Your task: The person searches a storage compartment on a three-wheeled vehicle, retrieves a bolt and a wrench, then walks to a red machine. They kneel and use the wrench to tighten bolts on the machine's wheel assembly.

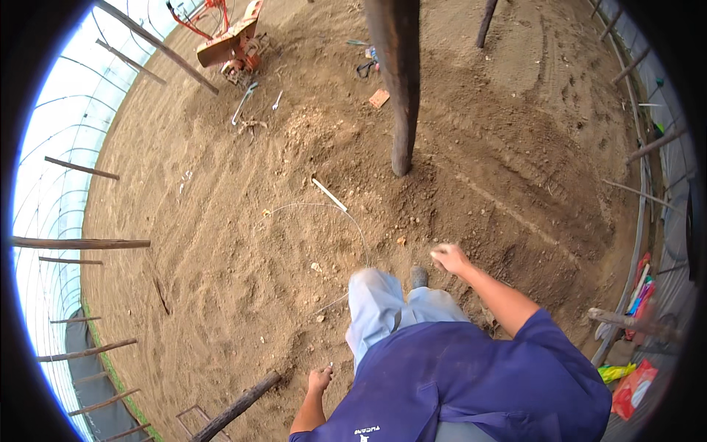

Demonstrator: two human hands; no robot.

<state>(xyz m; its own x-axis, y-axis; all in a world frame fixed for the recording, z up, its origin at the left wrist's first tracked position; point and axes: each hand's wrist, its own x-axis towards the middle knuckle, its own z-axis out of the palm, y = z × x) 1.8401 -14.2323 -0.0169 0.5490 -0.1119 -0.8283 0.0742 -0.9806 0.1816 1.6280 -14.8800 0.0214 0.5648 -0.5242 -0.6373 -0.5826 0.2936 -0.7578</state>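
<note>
My left hand (319,379) is low over the soil beside my left side, its fingers closed. A tiny pale bit (331,365) shows at its fingertips, too small to name. In front of my right knee is my right hand (451,258), slightly blurred, with its fingers curled in; what it may hold is hidden. A thin pale wire (362,234) curves over the ground and passes out of sight by my left leg. Near its far bend lies a straight white stick (329,194).
A wooden post (400,96) stands ahead, and another pole (236,409) slants near my left arm. An orange tiller (232,44) is at far left, with a long-handled tool (244,103) close by. Colourful bags (635,387) lie along the right wall.
</note>
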